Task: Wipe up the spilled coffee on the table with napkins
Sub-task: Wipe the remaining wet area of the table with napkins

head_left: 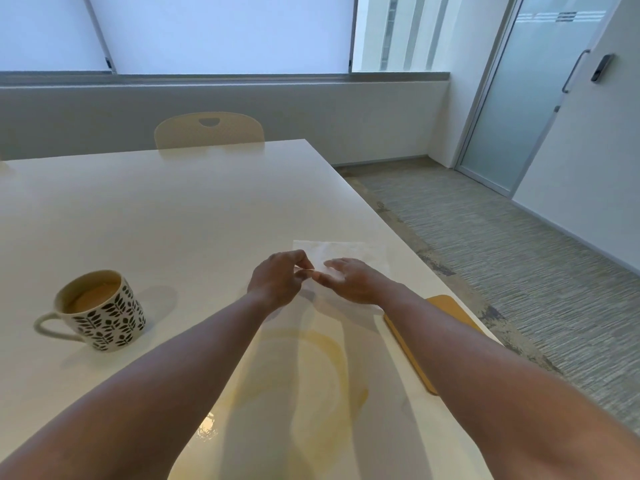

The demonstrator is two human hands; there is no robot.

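Your left hand (277, 280) pinches a napkin (341, 252), right hand (349, 280) flat on it; coffee spill (332, 362) at lower centre remains unwiped.

Napkins (343, 252): white paper, flat stack on bench (173, 209) near right edge, beyond spill; near edge hidden under both hands. Left hand (280, 282) pinches napkin edge between thumb and fingers; right hand (349, 278) rests flat on stack, fingers spread. Coffee spill (332, 362): pale tan, thin, curved ring-shaped smear with wet sheen, on white bench surface close to viewer, between forearms; well apart from napkins.
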